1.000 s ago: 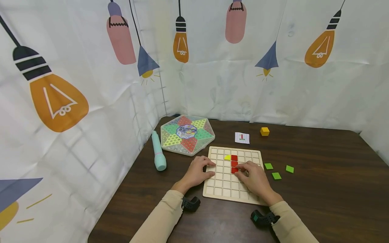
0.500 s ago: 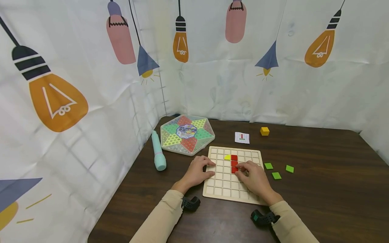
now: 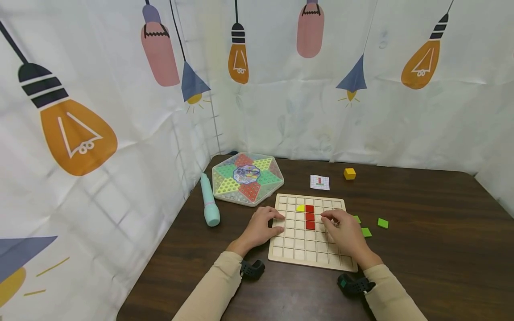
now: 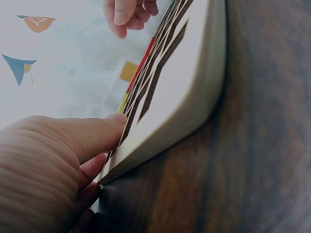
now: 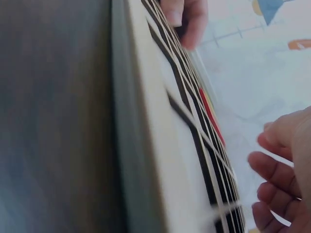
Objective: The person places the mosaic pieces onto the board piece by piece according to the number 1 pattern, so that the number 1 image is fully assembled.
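Observation:
A pale wooden grid board lies on the table. Three red square tiles form a column in its cells, with a yellow tile beside the topmost one. At the board's left edge rests my left hand, its thumb on the upper face and fingers at the rim. My right hand hovers over the board's right side, fingers loosely bent and nothing visible between them. Past it lie three green tiles, one partly hidden by that hand.
Behind the board are a small card with a printed grid pattern and a yellow cube. A hexagonal Chinese checkers box and a mint-coloured stick-shaped object stand to the left. A printed white curtain hangs behind the table.
My right hand has drawn off the lowest red tile, moving right and slightly up, so the whole red column now shows. My left hand has stayed in place.

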The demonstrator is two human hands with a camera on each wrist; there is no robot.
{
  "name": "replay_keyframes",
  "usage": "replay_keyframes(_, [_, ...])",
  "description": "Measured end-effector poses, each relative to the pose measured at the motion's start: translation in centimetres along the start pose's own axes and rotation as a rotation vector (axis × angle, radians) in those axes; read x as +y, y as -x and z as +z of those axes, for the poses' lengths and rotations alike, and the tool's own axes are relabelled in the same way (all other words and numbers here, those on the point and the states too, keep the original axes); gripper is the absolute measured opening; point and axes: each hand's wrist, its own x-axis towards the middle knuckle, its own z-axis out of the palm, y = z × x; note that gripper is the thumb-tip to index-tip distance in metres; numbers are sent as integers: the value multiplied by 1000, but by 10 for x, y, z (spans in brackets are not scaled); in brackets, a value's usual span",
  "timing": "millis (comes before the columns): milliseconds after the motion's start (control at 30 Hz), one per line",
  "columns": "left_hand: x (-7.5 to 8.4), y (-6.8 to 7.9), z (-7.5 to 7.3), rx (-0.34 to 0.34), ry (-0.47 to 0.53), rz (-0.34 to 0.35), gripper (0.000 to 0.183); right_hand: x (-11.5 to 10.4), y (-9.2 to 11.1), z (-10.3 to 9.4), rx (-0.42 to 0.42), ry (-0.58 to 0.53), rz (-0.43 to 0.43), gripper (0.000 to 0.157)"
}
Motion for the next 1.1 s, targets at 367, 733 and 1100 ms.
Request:
replay_keyframes(367, [1,1,0,-1,4,9,26,27,-3,-28,144,59,-26,16])
replay_keyframes(733, [1,1,-1,-2,17,4,26,48,-2,-58,16,107,101,29])
replay_keyframes(1100, [1,1,0,6,14,-11,24,61,0,-72,-33,152,117,32])
